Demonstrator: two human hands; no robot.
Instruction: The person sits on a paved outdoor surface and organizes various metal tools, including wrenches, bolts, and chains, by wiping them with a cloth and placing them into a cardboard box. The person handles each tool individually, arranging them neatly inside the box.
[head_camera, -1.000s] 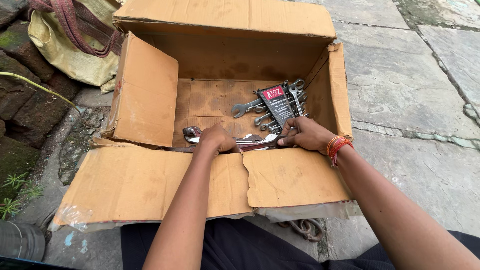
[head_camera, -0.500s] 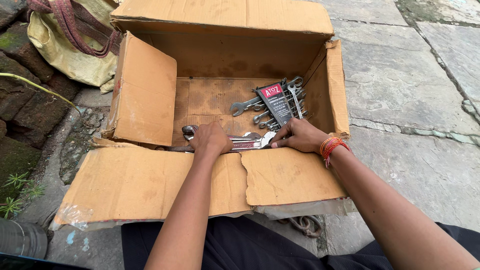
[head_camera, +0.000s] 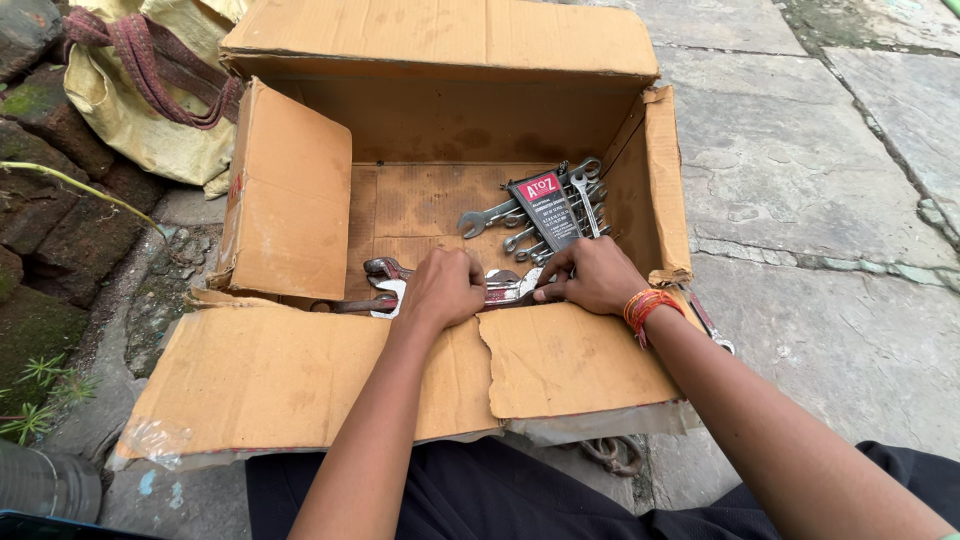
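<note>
An open cardboard box (head_camera: 290, 205) stands on the paving in front of me, its near flap folded flat towards me. My left hand (head_camera: 441, 290) and my right hand (head_camera: 592, 278) both reach over the near edge and grip a bundle of metal spanners (head_camera: 505, 290) lying at the box's front. The spanner heads stick out to the left of my left hand. Red and orange threads circle my right wrist. Deeper in the box lies a set of spanners on a dark card holder (head_camera: 548, 210), next to a loose open-ended spanner (head_camera: 485, 217).
A yellow cloth bag (head_camera: 135, 110) with maroon handles rests behind the box at the left, beside mossy stones (head_camera: 40, 200). Grey stone paving (head_camera: 800, 190) spreads to the right. A metal tool (head_camera: 708, 322) pokes out by the box's right corner.
Both hands have drawn closer together and nearer the box's front edge, closing on the bundle of spanners.
</note>
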